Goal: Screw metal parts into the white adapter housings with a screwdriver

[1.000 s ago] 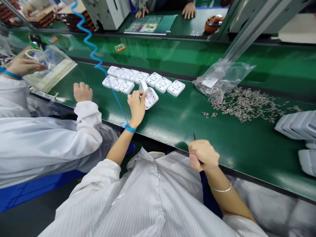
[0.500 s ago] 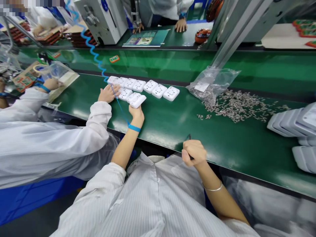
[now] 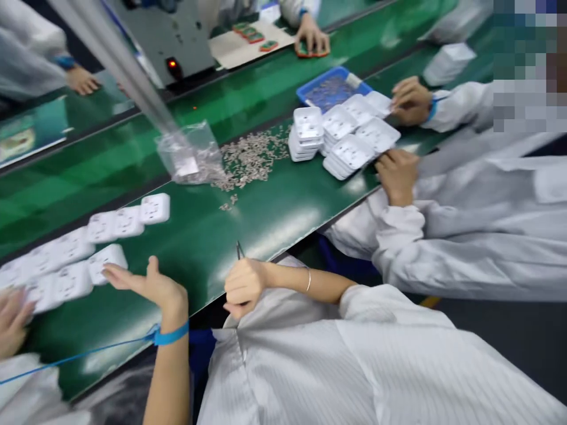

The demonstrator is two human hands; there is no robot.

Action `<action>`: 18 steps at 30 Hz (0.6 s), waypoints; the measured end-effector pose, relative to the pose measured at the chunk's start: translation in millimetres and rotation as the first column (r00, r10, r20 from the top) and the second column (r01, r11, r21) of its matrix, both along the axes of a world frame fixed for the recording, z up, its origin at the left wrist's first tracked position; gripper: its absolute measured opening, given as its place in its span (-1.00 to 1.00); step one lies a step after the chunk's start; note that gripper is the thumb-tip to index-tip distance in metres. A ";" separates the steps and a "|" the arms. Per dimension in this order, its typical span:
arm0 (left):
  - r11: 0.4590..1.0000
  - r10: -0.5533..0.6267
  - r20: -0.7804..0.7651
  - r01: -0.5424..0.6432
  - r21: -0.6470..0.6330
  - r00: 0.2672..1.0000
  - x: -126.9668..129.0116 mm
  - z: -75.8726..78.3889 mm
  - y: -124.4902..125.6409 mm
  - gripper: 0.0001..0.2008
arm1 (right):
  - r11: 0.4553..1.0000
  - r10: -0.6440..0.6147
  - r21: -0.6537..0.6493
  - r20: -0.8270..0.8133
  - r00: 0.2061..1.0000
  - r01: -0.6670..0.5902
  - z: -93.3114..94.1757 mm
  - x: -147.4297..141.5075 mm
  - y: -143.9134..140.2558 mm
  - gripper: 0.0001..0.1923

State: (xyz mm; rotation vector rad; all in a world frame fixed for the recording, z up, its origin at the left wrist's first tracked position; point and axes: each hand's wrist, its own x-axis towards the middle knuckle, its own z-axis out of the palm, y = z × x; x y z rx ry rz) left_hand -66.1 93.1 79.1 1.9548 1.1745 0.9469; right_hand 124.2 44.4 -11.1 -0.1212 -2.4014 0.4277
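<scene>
On the head cam, the left hand [image 3: 155, 289] is open, fingertips right at the near edge of a white socket cover [image 3: 108, 257] (can't tell if they're actually touching), with another row of covers [image 3: 73, 245] just beyond it. Right hand's [image 3: 245, 285] curled tight around a thin dark tool [image 3: 239, 250], tip poking out past the fist, and loose metal bits [image 3: 254, 156] lie farther out.

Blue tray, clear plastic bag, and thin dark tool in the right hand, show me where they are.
Blue tray [image 3: 302, 94]: head view, on its left corner.
Clear plastic bag [image 3: 201, 156]: head view, near its middle.
Thin dark tool [image 3: 239, 250]: head view, on the end sticking out of the right hand [image 3: 244, 285].
</scene>
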 end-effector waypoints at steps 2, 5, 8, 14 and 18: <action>0.996 -0.077 -0.052 0.079 0.040 0.996 69.1 -10.7 3.5 -0.49 | 0.999 0.044 0.028 -0.163 0.986 -0.040 -0.8 11.2 -2.5 -0.57; 0.983 -0.136 -0.122 0.150 0.109 0.983 140.6 -22.1 5.5 -0.46 | 1.000 0.007 -0.015 -0.228 0.974 -0.011 3.3 42.4 -21.4 -0.56; 0.966 -0.159 -0.168 0.188 0.179 0.973 184.6 -36.2 12.3 -0.48 | 0.965 -0.182 -0.188 0.012 0.983 0.181 15.3 84.5 -51.6 -0.52; 0.803 -0.430 -0.279 0.504 0.317 0.859 298.4 -53.4 25.9 -0.50 | 0.885 -0.411 -0.209 0.070 0.909 0.416 23.5 140.9 -86.1 -0.51; 0.789 -0.372 -0.367 0.498 0.359 0.853 322.9 -58.8 36.5 -0.45 | 0.860 -0.494 -0.144 0.002 0.869 0.490 15.3 153.1 -89.0 -0.49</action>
